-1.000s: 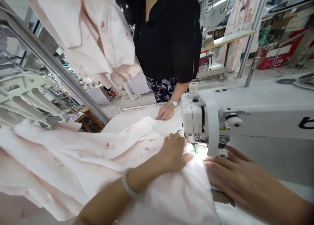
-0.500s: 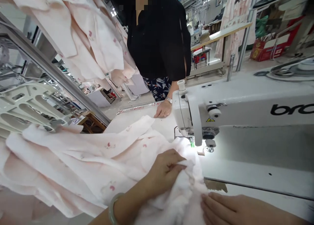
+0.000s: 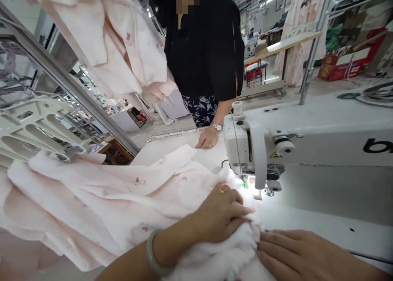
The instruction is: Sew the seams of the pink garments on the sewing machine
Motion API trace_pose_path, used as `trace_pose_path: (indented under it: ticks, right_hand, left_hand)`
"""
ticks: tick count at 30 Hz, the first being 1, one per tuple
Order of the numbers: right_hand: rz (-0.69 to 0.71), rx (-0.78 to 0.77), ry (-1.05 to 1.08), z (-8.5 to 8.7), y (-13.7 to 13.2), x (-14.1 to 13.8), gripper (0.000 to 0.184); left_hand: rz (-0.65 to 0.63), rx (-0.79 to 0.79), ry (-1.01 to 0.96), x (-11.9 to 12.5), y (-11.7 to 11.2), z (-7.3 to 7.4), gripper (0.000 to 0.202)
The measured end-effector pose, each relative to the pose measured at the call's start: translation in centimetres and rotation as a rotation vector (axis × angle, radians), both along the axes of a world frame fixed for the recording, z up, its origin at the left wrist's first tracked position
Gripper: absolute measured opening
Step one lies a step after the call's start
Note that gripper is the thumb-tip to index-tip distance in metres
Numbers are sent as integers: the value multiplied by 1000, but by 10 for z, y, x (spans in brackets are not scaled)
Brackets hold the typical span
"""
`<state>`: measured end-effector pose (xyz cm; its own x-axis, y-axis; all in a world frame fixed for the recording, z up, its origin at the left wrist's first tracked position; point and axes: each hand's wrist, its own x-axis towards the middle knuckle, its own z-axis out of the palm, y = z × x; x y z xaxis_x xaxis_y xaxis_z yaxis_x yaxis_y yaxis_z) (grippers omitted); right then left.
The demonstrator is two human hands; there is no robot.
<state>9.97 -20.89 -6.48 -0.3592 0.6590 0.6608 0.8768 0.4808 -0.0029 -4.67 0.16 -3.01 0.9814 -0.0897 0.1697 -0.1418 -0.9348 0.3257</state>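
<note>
A pale pink fabric [image 3: 101, 199] with small red prints spreads over the white sewing table. My left hand [image 3: 219, 215], with a gold ring and a jade bangle on the wrist, is closed on a bunched fold of that fabric just in front of the needle area. My right hand [image 3: 294, 254] lies flat, fingers stretched, pressing the fabric's white fluffy edge against the table bed. The white sewing machine [image 3: 294, 138] stands right behind both hands, its lamp lighting the presser foot [image 3: 256, 191].
A person in a black top stands across the table, one hand [image 3: 208, 140] resting on its far edge. More pink garments [image 3: 123, 48] hang overhead at left. A white plastic rack [image 3: 37, 129] is at the left. Workbenches and red boxes fill the back right.
My left hand has gathered the fabric and shifted slightly toward the needle. My right hand drew back from beside the presser foot to the near edge of the fabric.
</note>
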Motion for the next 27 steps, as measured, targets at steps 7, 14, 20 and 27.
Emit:
trace_pose_path:
  ticks: [7, 14, 20, 27]
  right_hand:
    - [18, -31, -144, 7, 7, 32, 42]
    - [37, -43, -48, 29, 3, 26, 39]
    - [61, -199, 100, 44, 4, 24, 29]
    - [-259, -167, 265, 19, 15, 32, 22]
  left_hand:
    - [55, -78, 82, 25, 19, 25, 30]
    - [150, 20, 5, -24, -33, 30, 63]
    - [440, -257, -26, -12, -22, 18, 18]
    - [543, -578, -124, 10, -19, 34, 11]
